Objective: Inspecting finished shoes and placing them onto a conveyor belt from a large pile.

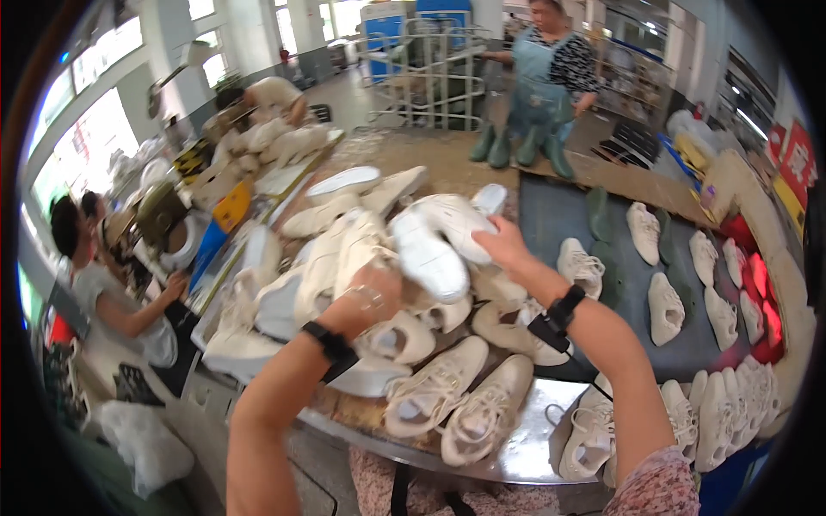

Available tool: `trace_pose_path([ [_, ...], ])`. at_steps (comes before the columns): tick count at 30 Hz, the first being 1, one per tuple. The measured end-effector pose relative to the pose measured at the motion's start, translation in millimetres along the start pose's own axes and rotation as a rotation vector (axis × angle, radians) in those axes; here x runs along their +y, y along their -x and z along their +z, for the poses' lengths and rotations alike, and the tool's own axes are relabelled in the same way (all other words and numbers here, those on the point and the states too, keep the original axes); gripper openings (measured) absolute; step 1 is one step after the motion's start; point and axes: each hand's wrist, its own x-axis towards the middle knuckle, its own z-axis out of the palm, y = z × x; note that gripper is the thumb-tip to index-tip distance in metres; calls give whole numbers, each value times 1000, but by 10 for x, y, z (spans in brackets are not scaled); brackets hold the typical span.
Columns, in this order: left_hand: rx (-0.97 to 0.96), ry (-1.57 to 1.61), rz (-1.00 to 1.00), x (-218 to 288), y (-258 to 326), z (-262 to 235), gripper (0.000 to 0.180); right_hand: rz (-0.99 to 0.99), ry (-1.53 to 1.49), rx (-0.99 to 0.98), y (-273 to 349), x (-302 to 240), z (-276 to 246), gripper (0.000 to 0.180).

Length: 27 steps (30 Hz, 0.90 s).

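Observation:
A heap of cream lace-up shoes point(323, 271) covers the table in front of me. My right hand point(508, 247) grips a pale shoe point(454, 225) at the top of the heap. Against it lies another shoe point(428, 258), its white sole turned up. My left hand point(376, 294) reaches into the heap beside a cream shoe point(363, 245); its fingers are blurred and partly hidden among the shoes. Nearest me, two laced shoes point(486, 413) stand upright at the table's edge, toes away from their open collars.
On the right, a dark conveyor belt point(551, 211) carries cream shoes and green shoe lasts point(598, 215) toward a red-glowing opening point(757, 297). More shoes point(723, 413) line the near right. A person in a blue apron point(542, 77) stands across; others work at left.

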Motion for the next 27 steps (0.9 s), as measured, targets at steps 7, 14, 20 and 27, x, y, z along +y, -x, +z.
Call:
trace_pose_path([
  [7, 385, 86, 9, -13, 49, 408, 24, -301, 368, 282, -584, 371, -1529, 42],
  [14, 397, 73, 21, 140, -82, 391, 21, -581, 1589, 271, -1459, 2182, -2285, 26],
  [20, 387, 5, 3, 140, -54, 396, 21, -56, 1292, -79, -1277, 2602, -2396, 33],
  [27, 688, 132, 167, 6, 16, 591, 25, -565, 782, -230, -357, 1258, -1526, 37],
])
